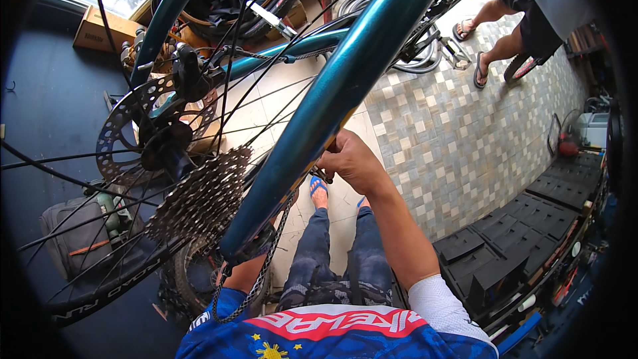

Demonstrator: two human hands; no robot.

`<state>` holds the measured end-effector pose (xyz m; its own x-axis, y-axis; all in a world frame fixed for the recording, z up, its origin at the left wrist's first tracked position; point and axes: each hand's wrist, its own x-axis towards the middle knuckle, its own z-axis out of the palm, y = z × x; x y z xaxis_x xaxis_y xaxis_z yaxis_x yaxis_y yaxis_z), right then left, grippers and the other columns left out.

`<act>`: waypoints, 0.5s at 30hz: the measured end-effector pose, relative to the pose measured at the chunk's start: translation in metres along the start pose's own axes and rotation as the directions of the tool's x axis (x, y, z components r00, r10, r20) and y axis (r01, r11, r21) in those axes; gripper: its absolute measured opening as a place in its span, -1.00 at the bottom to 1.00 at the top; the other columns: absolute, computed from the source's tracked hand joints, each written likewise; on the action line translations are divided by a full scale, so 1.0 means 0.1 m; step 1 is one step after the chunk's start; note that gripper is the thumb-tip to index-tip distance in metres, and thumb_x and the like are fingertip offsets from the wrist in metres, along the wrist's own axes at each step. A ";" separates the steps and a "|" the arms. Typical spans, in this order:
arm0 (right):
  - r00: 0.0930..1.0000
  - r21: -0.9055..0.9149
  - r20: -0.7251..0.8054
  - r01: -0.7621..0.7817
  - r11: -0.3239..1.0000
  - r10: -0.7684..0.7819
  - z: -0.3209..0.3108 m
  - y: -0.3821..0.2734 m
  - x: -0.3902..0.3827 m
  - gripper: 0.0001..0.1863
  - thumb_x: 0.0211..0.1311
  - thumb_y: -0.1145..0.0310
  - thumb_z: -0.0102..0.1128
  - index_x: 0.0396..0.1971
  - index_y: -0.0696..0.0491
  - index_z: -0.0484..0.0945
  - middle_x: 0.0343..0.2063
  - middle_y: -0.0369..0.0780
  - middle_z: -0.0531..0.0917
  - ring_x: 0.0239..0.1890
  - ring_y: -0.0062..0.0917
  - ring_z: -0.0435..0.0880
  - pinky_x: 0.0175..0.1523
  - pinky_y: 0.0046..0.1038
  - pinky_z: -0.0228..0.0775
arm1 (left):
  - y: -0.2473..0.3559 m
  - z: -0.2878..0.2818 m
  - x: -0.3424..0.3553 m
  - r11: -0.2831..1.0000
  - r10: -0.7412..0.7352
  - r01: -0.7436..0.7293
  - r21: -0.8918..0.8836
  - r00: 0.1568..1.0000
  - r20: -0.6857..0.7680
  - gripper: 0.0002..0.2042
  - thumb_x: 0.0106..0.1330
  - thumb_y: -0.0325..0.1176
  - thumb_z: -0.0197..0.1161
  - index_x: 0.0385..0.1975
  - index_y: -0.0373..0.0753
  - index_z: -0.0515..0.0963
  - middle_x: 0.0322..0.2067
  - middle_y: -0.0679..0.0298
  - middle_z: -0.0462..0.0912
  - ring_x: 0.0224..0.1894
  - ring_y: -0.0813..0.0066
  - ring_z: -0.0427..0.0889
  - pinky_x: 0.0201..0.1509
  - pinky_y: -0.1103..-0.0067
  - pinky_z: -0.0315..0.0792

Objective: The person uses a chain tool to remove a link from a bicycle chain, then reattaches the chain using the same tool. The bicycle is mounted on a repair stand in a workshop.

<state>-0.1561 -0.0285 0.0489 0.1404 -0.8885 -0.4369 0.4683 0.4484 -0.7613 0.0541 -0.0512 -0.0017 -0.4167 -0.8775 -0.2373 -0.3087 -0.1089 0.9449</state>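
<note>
- The teal metal bicycle frame tube [332,93] runs slantwise across the middle of our view, from the upper right down to the lower left, with the rest of the bicycle lifted up close before us.
- At the far left we see the perforated steel brake disc [123,126] on the black hub of the spoked rear wheel, whose black rim [106,286] curves along the lower left.
- Just right of it sits the stacked silver toothed cassette [199,196], close against the lower end of the tube.
- Our left hand [256,242] is mostly hidden behind the tube's lower end; it appears to be closed around a dark part there, beside the grey bicycle chain [262,272] that hangs down past our blue jersey, but we cannot tell its grip for sure.
- Our right hand [352,159] is curled against the underside of the tube, fingers pinched on a small dark fitting [323,174] there; what exactly it pinches is too small to tell.
- We judge the step in hand to be work on that fitting beneath the tube, while the left hand steadies the lower end.
- The next move, in our judgement, calls for fine finger work from the right hand and a firm hold below, so the frame does not swing.
- At the upper right, another person's sandalled feet [472,50] stand on the chequered tile floor [452,133].
</note>
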 end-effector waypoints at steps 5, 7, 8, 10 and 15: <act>0.995 -0.045 -0.073 0.064 0.997 -0.067 0.04 0.06 -0.02 -0.75 0.23 0.37 0.40 -0.21 0.06 0.49 -0.45 -0.42 0.52 -0.45 -0.79 0.42 -0.41 -0.65 0.30 | -0.09 0.07 0.11 0.990 0.116 -0.113 -0.086 0.993 0.035 -0.65 0.44 -0.41 0.03 0.16 -0.38 0.48 0.03 0.14 0.57 0.12 0.37 0.51 0.27 0.41 0.36; 0.981 -0.131 -0.119 0.138 0.982 -0.154 0.04 0.10 -0.03 -0.75 0.23 0.39 0.39 -0.20 0.07 0.49 -0.43 -0.42 0.52 -0.42 -0.79 0.42 -0.36 -0.65 0.32 | -0.16 0.09 0.09 0.982 0.055 -0.040 -0.183 0.995 0.080 -0.63 0.45 -0.42 -0.02 0.20 -0.40 0.43 0.07 0.10 0.56 0.14 0.35 0.52 0.31 0.40 0.35; 0.985 -0.109 -0.094 0.135 0.985 -0.145 0.03 0.13 -0.02 -0.76 0.25 0.37 0.37 -0.19 0.08 0.49 -0.41 -0.41 0.52 -0.39 -0.77 0.44 -0.32 -0.64 0.34 | -0.19 0.08 0.08 0.982 0.048 -0.033 -0.187 0.996 0.075 -0.63 0.46 -0.42 -0.03 0.21 -0.40 0.42 0.07 0.10 0.56 0.15 0.35 0.52 0.31 0.40 0.35; 0.982 -0.047 -0.016 0.189 0.981 -0.190 -0.03 0.20 -0.01 -0.76 0.30 0.33 0.33 -0.16 0.09 0.50 -0.38 -0.39 0.54 -0.32 -0.73 0.48 -0.23 -0.61 0.37 | -0.25 0.07 0.05 0.953 0.017 0.008 -0.302 0.997 0.079 -0.63 0.47 -0.43 -0.06 0.21 -0.40 0.41 0.09 0.11 0.56 0.19 0.34 0.51 0.35 0.39 0.34; 0.956 0.160 -0.172 -0.210 0.964 0.237 -0.08 0.61 -0.15 -0.20 0.33 -0.49 -0.13 -0.23 0.07 0.57 -0.33 -0.30 0.62 -0.26 -0.56 0.59 -0.12 -0.40 0.45 | -0.33 0.12 0.09 0.867 0.087 -0.045 -0.496 0.994 0.061 -0.62 0.51 -0.35 -0.06 0.23 -0.36 0.41 0.12 0.14 0.53 0.20 0.34 0.48 0.40 0.36 0.26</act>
<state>-0.1365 0.0134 0.0051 0.0954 -0.7265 -0.6806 0.5615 0.6038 -0.5658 0.0500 -0.0495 -0.0373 -0.4937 -0.8533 -0.1680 0.1751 -0.2868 0.9419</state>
